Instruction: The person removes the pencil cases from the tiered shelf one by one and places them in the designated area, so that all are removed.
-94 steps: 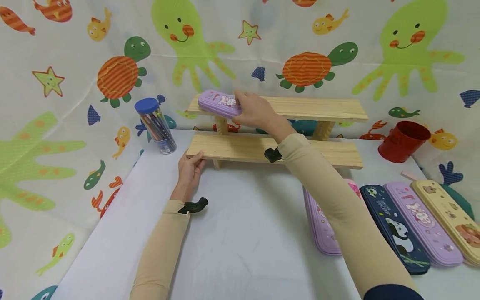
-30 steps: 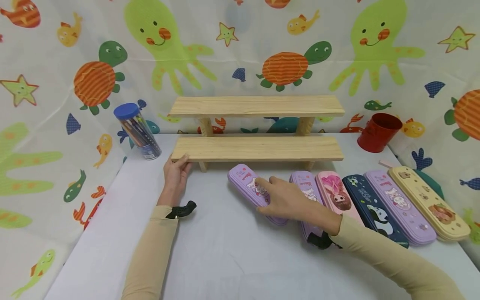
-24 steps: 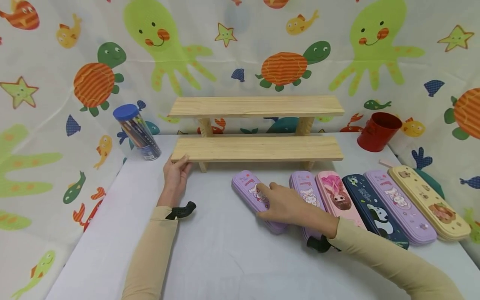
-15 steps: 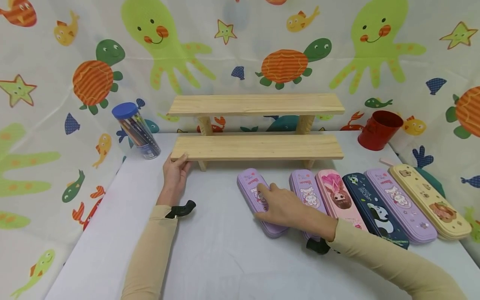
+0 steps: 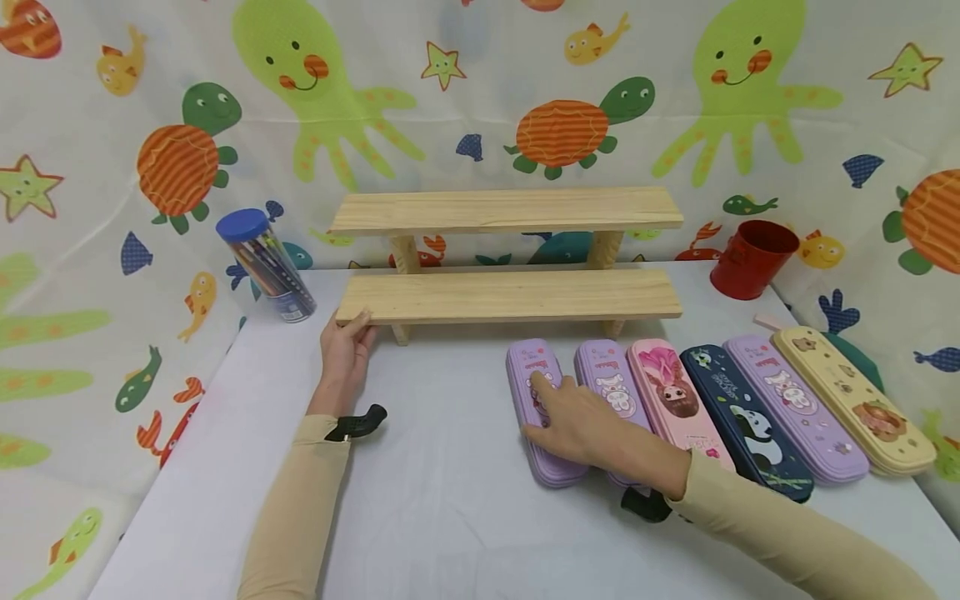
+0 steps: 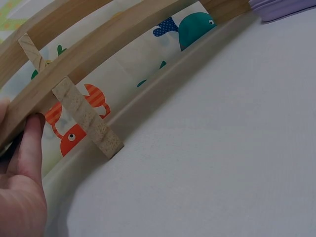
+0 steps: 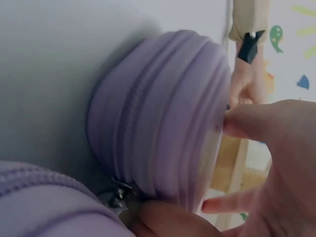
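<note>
The right hand (image 5: 592,427) lies over a purple pencil case (image 5: 534,360) on the table. Its index finger and thumb touch the printed lid, while other fingers curl down the case's right side, by the zip in the right wrist view. A second purple pencil case (image 5: 611,371) lies just right of it, partly hidden by that hand. At the far left, the left hand (image 5: 343,354) pinches the front left corner of the lower board of a two-tier wooden shelf (image 5: 510,296), thumb on top and fingers beneath. Both boards of the shelf are bare.
To the right lie pink (image 5: 675,392), navy panda (image 5: 738,417), purple (image 5: 795,400) and cream (image 5: 855,396) pencil cases in a slanted row. A blue-lidded tub of pencils (image 5: 268,267) stands back left, a red bucket (image 5: 750,262) back right. A printed sheet (image 5: 465,108) hangs behind.
The purple pencil case came down from the upper board to the table. Over the last second the right hand shifted it rightward and turned it nearly parallel to the row. The left hand kept its place.
</note>
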The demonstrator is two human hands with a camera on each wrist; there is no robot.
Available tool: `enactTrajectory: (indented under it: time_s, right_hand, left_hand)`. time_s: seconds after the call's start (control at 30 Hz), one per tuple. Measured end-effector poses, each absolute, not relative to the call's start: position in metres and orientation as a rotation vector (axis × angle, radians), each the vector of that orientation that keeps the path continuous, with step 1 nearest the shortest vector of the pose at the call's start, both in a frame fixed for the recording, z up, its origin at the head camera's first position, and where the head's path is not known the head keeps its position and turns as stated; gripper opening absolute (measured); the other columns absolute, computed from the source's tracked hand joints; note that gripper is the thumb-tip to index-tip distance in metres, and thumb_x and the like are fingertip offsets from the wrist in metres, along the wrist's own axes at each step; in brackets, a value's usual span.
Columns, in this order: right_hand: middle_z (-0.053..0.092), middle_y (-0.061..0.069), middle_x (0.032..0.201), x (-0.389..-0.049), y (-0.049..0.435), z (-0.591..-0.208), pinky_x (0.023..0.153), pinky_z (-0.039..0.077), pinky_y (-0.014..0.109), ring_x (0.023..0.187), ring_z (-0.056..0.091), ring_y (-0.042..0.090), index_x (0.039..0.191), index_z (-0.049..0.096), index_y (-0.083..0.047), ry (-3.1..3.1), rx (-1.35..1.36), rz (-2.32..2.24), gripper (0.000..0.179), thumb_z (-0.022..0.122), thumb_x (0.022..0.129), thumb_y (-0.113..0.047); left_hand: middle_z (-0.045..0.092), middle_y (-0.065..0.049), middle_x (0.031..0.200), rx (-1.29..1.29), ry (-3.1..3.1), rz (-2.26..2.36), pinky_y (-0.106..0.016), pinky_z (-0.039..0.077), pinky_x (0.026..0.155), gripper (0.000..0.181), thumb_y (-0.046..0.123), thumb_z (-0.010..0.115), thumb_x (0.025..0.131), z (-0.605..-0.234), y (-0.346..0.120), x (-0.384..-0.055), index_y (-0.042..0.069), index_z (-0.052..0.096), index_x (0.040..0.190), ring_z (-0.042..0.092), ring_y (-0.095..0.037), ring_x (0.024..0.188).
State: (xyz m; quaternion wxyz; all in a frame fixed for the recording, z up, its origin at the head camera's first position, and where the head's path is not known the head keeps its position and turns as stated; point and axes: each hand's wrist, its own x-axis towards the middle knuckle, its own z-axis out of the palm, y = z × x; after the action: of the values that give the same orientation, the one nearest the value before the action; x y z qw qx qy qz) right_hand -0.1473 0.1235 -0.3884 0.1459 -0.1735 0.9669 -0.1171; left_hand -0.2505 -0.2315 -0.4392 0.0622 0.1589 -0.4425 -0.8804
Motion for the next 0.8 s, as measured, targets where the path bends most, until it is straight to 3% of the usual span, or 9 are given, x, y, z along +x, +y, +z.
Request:
enactTrajectory:
  time_s: [0.17,0.3,0.43,0.57,0.8]
  right_hand:
    - [0.059,0.010,0.086,-0.151,0.125,-0.385,0.044,0.042,0.032,0.062,0.054,0.020,0.133,0.052,-0.018,2.833,-0.538,-0.236,0.066,0.071,0.082,-0.057]
    - [0.061,0.012,0.106,-0.157,0.125,-0.384,0.049,0.049,0.036,0.079,0.058,0.023,0.132,0.057,-0.020,2.894,-0.612,-0.145,0.071,0.072,0.078,-0.064]
    - [0.055,0.013,0.131,-0.166,0.127,-0.386,0.072,0.060,0.048,0.111,0.058,0.030,0.135,0.058,-0.020,2.934,-0.726,-0.162,0.074,0.076,0.075,-0.061]
    - [0.051,0.013,0.143,-0.173,0.127,-0.389,0.097,0.056,0.054,0.130,0.051,0.034,0.136,0.058,-0.019,2.917,-0.886,-0.229,0.073,0.079,0.075,-0.053]
    - [0.044,0.015,0.153,-0.177,0.131,-0.389,0.111,0.044,0.059,0.142,0.040,0.036,0.137,0.059,-0.019,2.824,-0.975,-0.208,0.067,0.075,0.080,-0.051]
  left_hand:
    - [0.050,-0.008,0.143,0.468,-1.366,-2.649,-0.022,0.054,0.100,0.066,0.002,0.062,0.095,-0.440,-0.232,-0.250,0.013,0.033,0.153,0.057,-0.016,0.129]
    - [0.052,-0.008,0.139,0.475,-1.376,-2.639,-0.022,0.054,0.100,0.063,0.002,0.061,0.096,-0.441,-0.232,-0.249,0.012,0.033,0.152,0.058,-0.016,0.128]
    - [0.052,-0.008,0.138,0.472,-1.383,-2.640,-0.022,0.053,0.100,0.063,0.002,0.060,0.097,-0.441,-0.232,-0.249,0.011,0.033,0.152,0.056,-0.017,0.130]
    - [0.051,-0.008,0.140,0.472,-1.390,-2.639,-0.022,0.053,0.100,0.062,0.003,0.060,0.097,-0.442,-0.230,-0.249,0.013,0.034,0.152,0.054,-0.018,0.133]
    - [0.048,-0.010,0.146,0.462,-1.400,-2.641,-0.021,0.054,0.098,0.062,0.003,0.059,0.098,-0.442,-0.226,-0.249,0.014,0.033,0.153,0.053,-0.019,0.134]
